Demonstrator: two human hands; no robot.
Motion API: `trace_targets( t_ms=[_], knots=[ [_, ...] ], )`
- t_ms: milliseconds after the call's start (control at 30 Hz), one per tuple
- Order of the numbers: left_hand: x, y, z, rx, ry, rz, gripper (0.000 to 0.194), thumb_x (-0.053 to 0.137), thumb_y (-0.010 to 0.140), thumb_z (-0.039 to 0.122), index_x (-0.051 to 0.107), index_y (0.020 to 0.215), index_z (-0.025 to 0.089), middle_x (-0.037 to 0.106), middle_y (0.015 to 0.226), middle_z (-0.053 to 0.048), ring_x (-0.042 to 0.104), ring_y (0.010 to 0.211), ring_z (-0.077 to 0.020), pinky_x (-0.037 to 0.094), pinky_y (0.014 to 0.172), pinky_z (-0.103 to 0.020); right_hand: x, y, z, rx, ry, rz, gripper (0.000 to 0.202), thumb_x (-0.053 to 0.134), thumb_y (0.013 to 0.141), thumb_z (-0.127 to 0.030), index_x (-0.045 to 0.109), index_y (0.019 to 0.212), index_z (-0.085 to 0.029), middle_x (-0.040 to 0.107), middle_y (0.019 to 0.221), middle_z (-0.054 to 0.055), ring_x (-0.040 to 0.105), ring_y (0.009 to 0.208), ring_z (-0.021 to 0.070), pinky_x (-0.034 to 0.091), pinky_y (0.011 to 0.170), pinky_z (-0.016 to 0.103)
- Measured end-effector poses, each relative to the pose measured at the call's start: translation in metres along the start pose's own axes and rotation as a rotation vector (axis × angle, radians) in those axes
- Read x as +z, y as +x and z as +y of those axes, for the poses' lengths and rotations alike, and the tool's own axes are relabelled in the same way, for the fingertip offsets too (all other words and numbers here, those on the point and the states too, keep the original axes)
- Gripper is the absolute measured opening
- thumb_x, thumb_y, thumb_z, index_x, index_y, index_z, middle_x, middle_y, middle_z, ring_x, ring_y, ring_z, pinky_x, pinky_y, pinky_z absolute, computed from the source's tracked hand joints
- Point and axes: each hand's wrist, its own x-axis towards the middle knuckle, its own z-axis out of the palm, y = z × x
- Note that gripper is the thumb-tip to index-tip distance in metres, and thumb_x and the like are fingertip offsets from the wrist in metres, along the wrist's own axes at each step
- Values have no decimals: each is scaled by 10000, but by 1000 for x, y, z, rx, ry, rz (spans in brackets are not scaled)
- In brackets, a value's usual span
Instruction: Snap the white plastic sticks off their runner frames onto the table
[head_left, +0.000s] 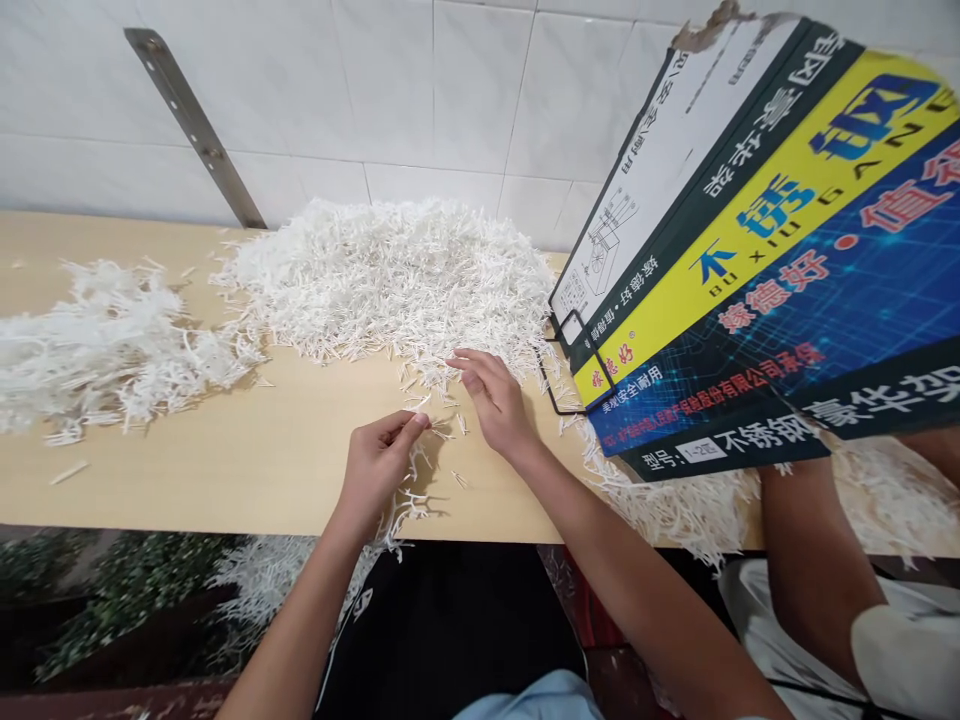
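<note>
My left hand (pixel 379 462) is closed in a pinch, thumb against forefinger, on a thin white branched plastic sprig (pixel 424 403) whose tip pokes out above the thumb. Below that hand, more white branched strands (pixel 409 505) hang or lie towards the table's front edge; whether they belong to the held sprig I cannot tell. My right hand (pixel 495 402) is open to the right of it, fingers stretched out over the near edge of a large heap of short white plastic pieces (pixel 390 275). A few loose white bits (pixel 459 480) lie between the hands.
A smaller pile of longer white strands (pixel 112 345) lies at the left of the wooden table (pixel 187 490). A printed cardboard sheet (pixel 750 260) stands at the right in a black wire holder (pixel 551 385). Behind it shows another person's arm (pixel 814 560). A metal bracket (pixel 196 130) leans against the wall.
</note>
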Motion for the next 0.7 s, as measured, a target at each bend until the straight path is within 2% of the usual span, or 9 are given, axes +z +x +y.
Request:
trace_targets(
  t_ms=[133, 200, 267, 333, 467, 533, 567, 633, 700],
  knots=[
    [-1, 2, 3, -50, -83, 50, 423, 726, 847, 575, 758, 826, 153, 408, 555, 55, 322, 531, -82, 228, 508, -235, -12, -4, -7, -4, -8, 2, 305, 535, 1046, -371, 723, 1241, -233, 689, 1297, 113, 599, 1242, 279, 499, 1047, 445],
    [-4, 3, 4, -39, -156, 114, 409, 727, 844, 565, 743, 820, 157, 380, 547, 60, 310, 511, -80, 219, 490, -234, -19, -5, -8, 82, 186, -250, 313, 561, 1020, -384, 714, 1240, -223, 740, 1150, 101, 699, 996, 238, 576, 775, 348],
    [-10, -1, 4, -26, -223, 203, 395, 709, 849, 558, 735, 819, 166, 390, 543, 57, 325, 496, -86, 231, 472, -234, -25, -6, -8, 222, 392, -659, 327, 529, 1024, -408, 734, 1169, -199, 769, 984, 82, 713, 727, 188, 497, 523, 267],
    [-20, -15, 2, -21, -213, 289, 371, 700, 849, 541, 741, 812, 174, 454, 549, 39, 377, 504, -101, 274, 470, -237, -26, -7, -8, 294, 427, -803, 316, 534, 1017, -398, 756, 1094, -186, 780, 949, 81, 729, 706, 188, 478, 491, 251],
    [-53, -77, -17, 27, 83, 513, 308, 716, 837, 489, 774, 804, 188, 662, 684, -18, 566, 664, -163, 429, 597, -260, -26, -4, -11, 95, 220, -246, 224, 631, 966, -341, 770, 1112, -242, 710, 1324, 86, 607, 1318, 294, 568, 959, 420],
    [-72, -112, -37, 7, 278, 631, 314, 689, 851, 495, 764, 813, 193, 678, 695, -16, 566, 643, -167, 422, 583, -266, -28, -4, -16, 86, 301, -201, 262, 623, 978, -395, 759, 1146, -248, 701, 1340, 87, 605, 1316, 299, 565, 967, 423],
    [-82, -127, -49, -32, 393, 667, 333, 650, 876, 507, 763, 856, 195, 661, 667, -11, 539, 605, -163, 398, 555, -267, -29, -4, -19, 136, 402, -319, 309, 606, 986, -445, 750, 1164, -237, 734, 1261, 99, 687, 1174, 286, 595, 856, 385],
    [-101, -148, -77, -105, 582, 696, 379, 536, 937, 504, 753, 978, 196, 676, 704, -15, 541, 591, -168, 427, 577, -274, -30, -6, -24, 298, 594, -766, 426, 555, 1001, -531, 735, 1199, -201, 778, 1073, 110, 752, 811, 228, 554, 580, 290],
    [-121, -155, -103, -134, 752, 598, 418, 418, 972, 450, 743, 1027, 193, 721, 858, -59, 649, 757, -220, 494, 696, -300, -29, -9, -28, 426, 633, -1078, 453, 556, 1001, -548, 742, 1197, -184, 783, 1035, 119, 742, 693, 206, 491, 480, 253]
  ],
)
